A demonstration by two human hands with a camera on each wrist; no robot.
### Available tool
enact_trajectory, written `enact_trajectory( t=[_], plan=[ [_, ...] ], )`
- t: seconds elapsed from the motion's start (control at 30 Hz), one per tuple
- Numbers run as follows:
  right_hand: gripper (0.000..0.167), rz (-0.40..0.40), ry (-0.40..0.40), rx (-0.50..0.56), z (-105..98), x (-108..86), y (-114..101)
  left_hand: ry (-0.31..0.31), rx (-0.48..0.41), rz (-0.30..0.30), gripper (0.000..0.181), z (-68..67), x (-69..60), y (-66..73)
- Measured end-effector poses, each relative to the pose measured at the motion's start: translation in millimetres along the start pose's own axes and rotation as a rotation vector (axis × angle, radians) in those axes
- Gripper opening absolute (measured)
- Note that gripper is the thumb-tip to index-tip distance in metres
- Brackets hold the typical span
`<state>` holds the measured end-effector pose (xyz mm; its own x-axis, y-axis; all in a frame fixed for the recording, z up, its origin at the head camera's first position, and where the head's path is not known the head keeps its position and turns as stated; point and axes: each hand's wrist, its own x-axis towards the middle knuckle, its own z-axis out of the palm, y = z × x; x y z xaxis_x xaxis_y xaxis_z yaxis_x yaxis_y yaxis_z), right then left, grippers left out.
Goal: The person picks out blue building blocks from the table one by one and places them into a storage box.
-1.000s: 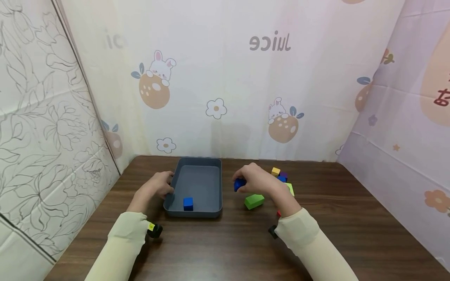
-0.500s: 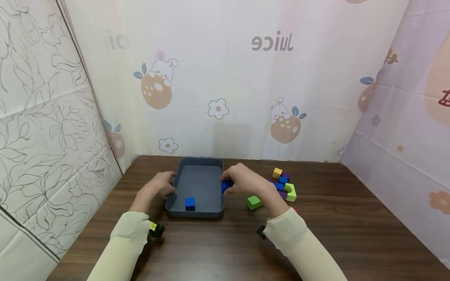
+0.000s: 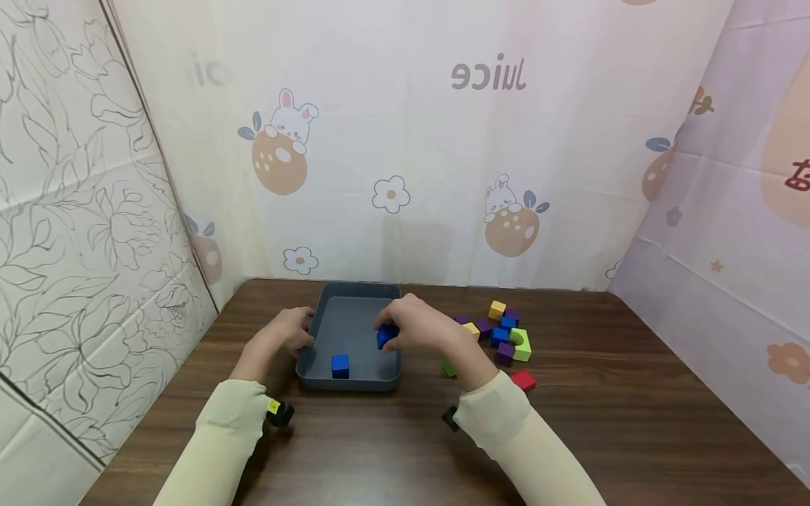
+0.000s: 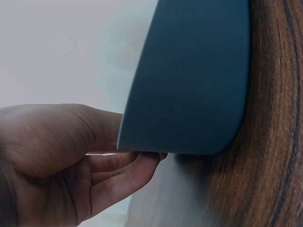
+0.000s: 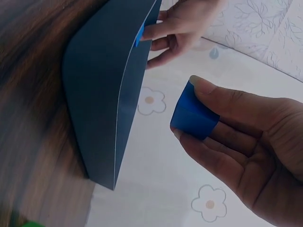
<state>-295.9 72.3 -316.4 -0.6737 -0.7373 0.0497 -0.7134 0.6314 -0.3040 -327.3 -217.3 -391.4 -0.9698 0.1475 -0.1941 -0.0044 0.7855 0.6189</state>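
The right hand [image 3: 411,325] pinches a blue block [image 5: 195,113] between thumb and fingers, above the tray [image 3: 354,320] just inside its right edge. The left hand [image 3: 291,332] grips the tray's left edge. A second cube [image 3: 340,366] lies in the tray by its near edge. Right of the tray, toward the tabletop's [image 3: 380,457] far edge, lie loose blocks [image 3: 500,337]; a green one [image 3: 448,368], mostly hidden by the right arm, seems wedge-shaped.

Bright head view, soft glare on the table [image 3: 380,450], dimmer wrist views.
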Motion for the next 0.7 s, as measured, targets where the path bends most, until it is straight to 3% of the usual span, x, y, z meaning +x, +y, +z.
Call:
enact_trajectory(
  t=[0.7],
  plan=[
    [0.034,0.003,-0.032,0.018,16,21.2,-20,0.007,0.006,0.01,0.069,0.5,-0.1,-1.2]
  ],
)
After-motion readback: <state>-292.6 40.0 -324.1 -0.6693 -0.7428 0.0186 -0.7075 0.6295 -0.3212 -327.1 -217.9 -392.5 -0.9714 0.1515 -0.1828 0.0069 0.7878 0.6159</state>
